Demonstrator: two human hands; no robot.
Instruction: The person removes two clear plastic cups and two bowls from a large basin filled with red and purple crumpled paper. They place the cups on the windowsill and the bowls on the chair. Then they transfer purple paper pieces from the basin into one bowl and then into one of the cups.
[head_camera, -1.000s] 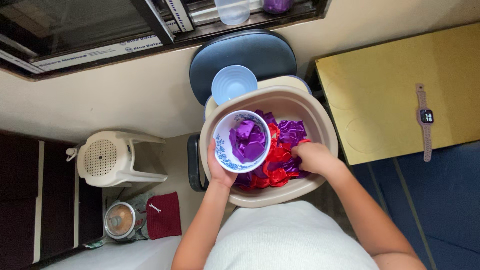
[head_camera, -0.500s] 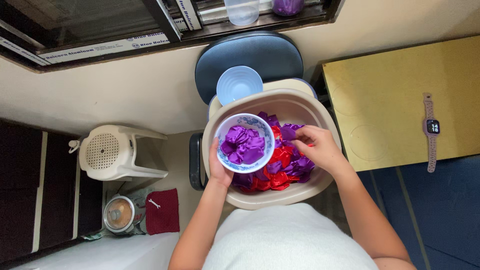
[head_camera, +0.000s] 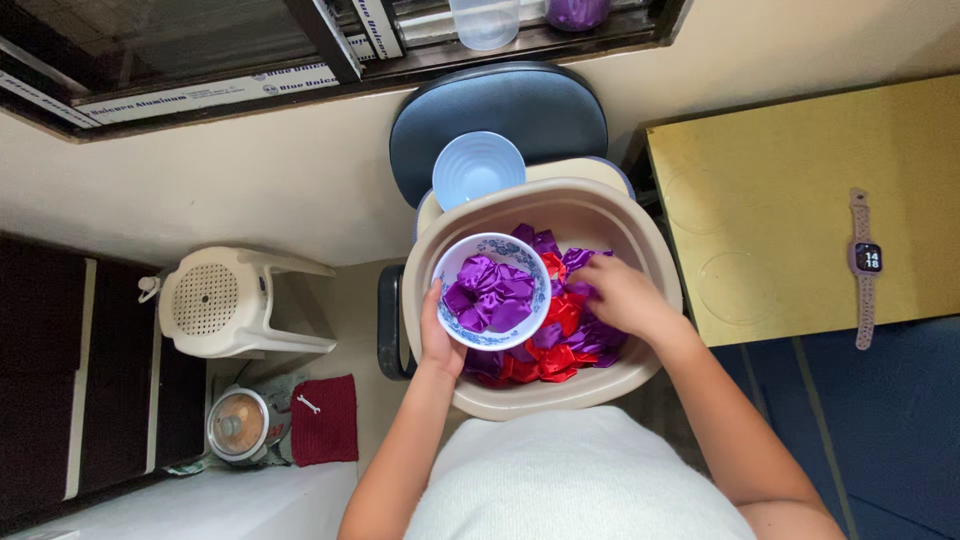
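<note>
A beige plastic basin (head_camera: 600, 212) rests on a dark chair (head_camera: 497, 108) and holds a heap of red and purple satin ribbon pieces (head_camera: 553, 345). My left hand (head_camera: 437, 335) grips the rim of a white bowl with a blue pattern (head_camera: 443, 278), held over the basin's left side and filled with purple ribbon pieces (head_camera: 490, 293). My right hand (head_camera: 622, 295) reaches down into the heap, fingers closed around purple pieces on the right side.
An empty light-blue bowl (head_camera: 477, 167) lies on the chair behind the basin. A yellow table (head_camera: 770, 190) with a pink smartwatch (head_camera: 863, 262) stands at right. A white plastic stool (head_camera: 232, 303), a small cooker (head_camera: 240, 424) and a red cloth (head_camera: 324, 420) are at left.
My right hand lifted from the heap toward the bowl's edge, then dropped back into the ribbons on the right. The bowl stayed nearly still in my left hand.
</note>
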